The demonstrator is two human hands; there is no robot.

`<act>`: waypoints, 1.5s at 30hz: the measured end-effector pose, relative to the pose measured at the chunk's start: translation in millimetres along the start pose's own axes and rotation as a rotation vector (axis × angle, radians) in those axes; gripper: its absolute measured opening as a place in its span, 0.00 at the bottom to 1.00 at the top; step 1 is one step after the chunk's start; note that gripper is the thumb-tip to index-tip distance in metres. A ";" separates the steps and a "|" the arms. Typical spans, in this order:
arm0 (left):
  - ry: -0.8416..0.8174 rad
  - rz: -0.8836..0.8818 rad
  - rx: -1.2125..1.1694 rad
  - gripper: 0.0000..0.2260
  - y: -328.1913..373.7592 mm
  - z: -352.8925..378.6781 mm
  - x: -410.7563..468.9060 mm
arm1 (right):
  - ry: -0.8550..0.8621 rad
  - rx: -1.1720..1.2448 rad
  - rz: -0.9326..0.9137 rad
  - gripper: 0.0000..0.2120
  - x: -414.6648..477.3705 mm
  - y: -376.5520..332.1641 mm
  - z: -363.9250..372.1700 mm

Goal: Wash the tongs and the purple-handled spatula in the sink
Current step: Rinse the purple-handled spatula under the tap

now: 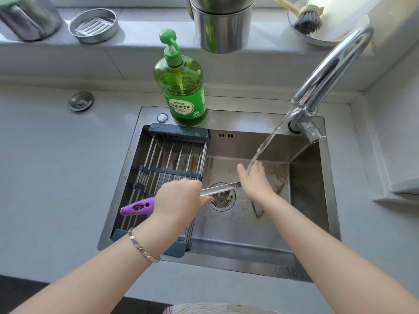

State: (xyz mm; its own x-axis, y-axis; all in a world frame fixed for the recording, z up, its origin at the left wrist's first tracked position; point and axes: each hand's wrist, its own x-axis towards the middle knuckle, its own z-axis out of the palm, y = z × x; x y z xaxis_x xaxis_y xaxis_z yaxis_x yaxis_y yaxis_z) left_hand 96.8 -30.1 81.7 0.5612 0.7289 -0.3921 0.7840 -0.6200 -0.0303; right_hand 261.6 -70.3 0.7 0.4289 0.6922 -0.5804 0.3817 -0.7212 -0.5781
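1. Left forearm (97, 277) and right forearm (328, 257): bare to the frame edge.
2. Wrist behind left hand (179, 196): single-strand bracelet (142, 247), silver-toned, small faceted block links.
3. Bottom edge: sliver of garment (204, 308), thin pink-and-white stripes; cut indeterminate.

Brushed steel sink (226, 250), glossy purple plastic spatula handle (137, 207), shiny metal faucet (333, 69).

A green plastic pump bottle of dish soap (181, 91) stands behind a dark-framed steel-rod drying rack (179, 131). A curved chrome faucet (328, 71) runs water. A dark-bristled brush (307, 21), perhaps wooden-handled, lies upper right.
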 end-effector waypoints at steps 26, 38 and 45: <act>-0.253 0.068 0.151 0.20 6.7 9.4 16.7 | 0.281 -0.288 -0.163 0.26 -24.6 70.0 -2.4; -0.145 0.047 0.127 0.17 8.2 -9.7 22.5 | 0.047 -0.638 -0.472 0.40 -21.8 37.6 2.0; -0.078 0.055 0.101 0.12 19.7 -12.6 32.7 | 0.307 -0.607 -0.427 0.36 -13.1 35.4 -16.4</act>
State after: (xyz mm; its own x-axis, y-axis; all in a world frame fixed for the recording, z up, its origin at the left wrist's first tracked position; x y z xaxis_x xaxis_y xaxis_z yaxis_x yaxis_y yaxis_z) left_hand 134.0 -14.8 79.8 0.5775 0.6705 -0.4658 0.7194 -0.6876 -0.0979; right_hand 282.9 -105.4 -2.8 0.3172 0.9372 -0.1451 0.9046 -0.3450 -0.2505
